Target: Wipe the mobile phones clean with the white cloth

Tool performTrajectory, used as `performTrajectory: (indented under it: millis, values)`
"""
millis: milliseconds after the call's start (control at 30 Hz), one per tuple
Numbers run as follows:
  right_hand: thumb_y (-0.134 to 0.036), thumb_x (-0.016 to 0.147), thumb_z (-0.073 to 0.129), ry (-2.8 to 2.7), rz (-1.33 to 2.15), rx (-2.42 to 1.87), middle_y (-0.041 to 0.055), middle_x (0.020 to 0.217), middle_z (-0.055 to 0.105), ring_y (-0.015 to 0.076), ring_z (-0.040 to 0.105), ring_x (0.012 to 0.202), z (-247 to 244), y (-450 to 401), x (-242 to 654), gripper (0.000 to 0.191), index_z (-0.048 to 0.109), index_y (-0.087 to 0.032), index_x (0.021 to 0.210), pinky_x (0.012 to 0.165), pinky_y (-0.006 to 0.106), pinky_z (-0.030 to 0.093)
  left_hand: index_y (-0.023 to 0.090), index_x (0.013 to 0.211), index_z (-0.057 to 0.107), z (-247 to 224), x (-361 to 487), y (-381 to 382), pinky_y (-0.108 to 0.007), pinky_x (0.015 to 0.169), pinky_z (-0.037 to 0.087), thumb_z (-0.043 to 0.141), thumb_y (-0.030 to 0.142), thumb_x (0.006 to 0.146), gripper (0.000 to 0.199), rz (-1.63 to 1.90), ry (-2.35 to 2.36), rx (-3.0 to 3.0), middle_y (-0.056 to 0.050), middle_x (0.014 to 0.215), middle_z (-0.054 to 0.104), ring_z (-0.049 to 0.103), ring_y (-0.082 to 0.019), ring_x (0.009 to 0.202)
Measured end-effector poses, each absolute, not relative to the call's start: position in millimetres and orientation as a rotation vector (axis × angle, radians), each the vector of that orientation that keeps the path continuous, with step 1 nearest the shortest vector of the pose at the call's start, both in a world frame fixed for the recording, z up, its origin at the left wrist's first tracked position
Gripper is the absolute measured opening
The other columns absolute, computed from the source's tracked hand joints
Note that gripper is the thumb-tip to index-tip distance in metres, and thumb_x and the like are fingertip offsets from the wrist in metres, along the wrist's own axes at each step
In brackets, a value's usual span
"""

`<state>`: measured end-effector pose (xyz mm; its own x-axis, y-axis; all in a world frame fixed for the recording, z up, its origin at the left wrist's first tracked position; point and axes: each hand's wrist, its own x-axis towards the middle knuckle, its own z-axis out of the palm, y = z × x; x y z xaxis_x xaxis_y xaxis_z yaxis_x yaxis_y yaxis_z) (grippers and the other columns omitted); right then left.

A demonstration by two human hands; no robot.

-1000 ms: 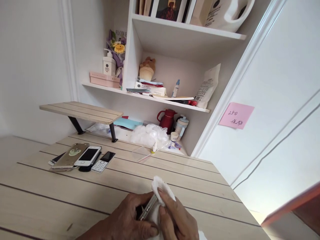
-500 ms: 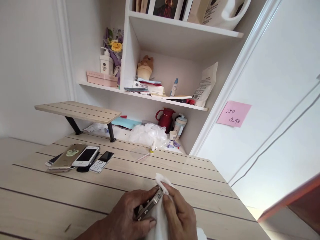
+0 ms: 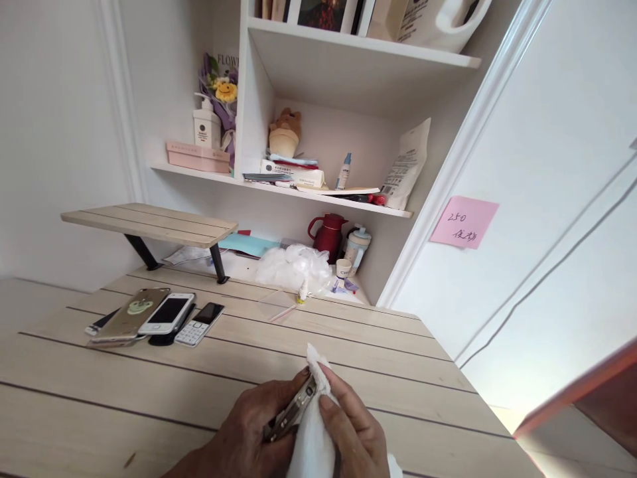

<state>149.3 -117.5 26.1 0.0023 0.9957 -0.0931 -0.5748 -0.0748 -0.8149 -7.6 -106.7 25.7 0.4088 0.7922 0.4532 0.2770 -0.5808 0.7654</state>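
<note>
My left hand [image 3: 253, 425] is closed around a slim phone [image 3: 293, 410] with a metallic edge, held tilted on its side above the table. Only the phone's edge shows well; its faces are mostly hidden by fingers and cloth. In my right hand [image 3: 355, 425] a white cloth [image 3: 312, 435] is pinched, its folded tip pressed against the phone's upper end. The rest of the cloth hangs down below both hands.
Left on the wooden table [image 3: 239, 372] lie a gold phone [image 3: 130, 315], a white phone [image 3: 168, 314] and a white keypad phone [image 3: 200, 324]. Behind stand a small bottle [image 3: 302, 292], crumpled clear plastic [image 3: 293, 267], a red jug [image 3: 328, 236] and a raised wooden stand [image 3: 149, 222].
The whole view has shifted slightly. My left thumb and the phone stay together, while the cloth's tip sits a little differently at the phone's upper end.
</note>
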Motion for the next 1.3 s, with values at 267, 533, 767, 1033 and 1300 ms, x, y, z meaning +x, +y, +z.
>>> performTrajectory:
  millis: [267,533,767,1033,1300]
  values:
    - [-0.054,0.066,0.091,-0.689,1.405,-0.897,0.0046,0.084,0.08,0.0172,0.071,0.068,19.6,-116.3,145.6,0.064,0.078,-0.02,0.12,0.063,0.024,0.054,0.03,0.154,0.043,5.9,-11.9,-103.9,-0.027,0.081,0.058,0.059,0.023,0.096,0.061,1.268,0.868,2.179,-0.004,0.1,0.073,0.072,-0.019,0.084]
    - [-0.052,0.068,0.09,-0.714,1.51,-0.86,0.0021,0.064,0.073,0.0114,0.056,0.047,18.1,-112.9,139.7,0.056,0.081,-0.018,0.111,0.048,0.021,0.042,0.033,0.15,0.047,20.6,-15.6,-105.4,-0.023,0.086,0.059,0.057,0.019,0.097,0.055,1.285,0.865,2.21,-0.003,0.11,0.076,0.074,-0.017,0.089]
    - [-0.051,0.074,0.085,-0.852,1.526,-0.833,0.0021,0.067,0.072,0.0091,0.051,0.05,29.1,-111.0,147.5,0.053,0.08,-0.019,0.115,0.049,0.018,0.039,0.032,0.151,0.049,24.8,-16.6,-107.7,-0.022,0.093,0.057,0.057,0.022,0.098,0.054,1.282,0.9,2.174,-0.004,0.127,0.075,0.074,-0.019,0.107]
    - [-0.05,0.083,0.072,-1.226,1.301,-0.91,0.0045,0.085,0.078,0.0193,0.068,0.075,28.7,-109.1,150.3,0.044,0.081,-0.018,0.112,0.073,0.027,0.053,0.033,0.145,0.055,30.0,-19.4,-105.8,-0.025,0.102,0.053,0.058,0.02,0.097,0.05,1.34,0.995,2.233,-0.003,0.128,0.073,0.07,-0.02,0.115]
    - [-0.055,0.087,0.068,-1.162,0.933,-1.103,0.0055,0.115,0.078,0.0246,0.071,0.108,31.1,-115.5,155.7,0.05,0.075,-0.025,0.126,0.094,0.027,0.054,0.022,0.108,0.071,31.0,-12.2,-104.3,-0.02,0.068,0.052,0.058,0.032,0.097,0.019,0.969,0.988,1.883,0.001,0.086,0.07,0.065,-0.017,0.078]
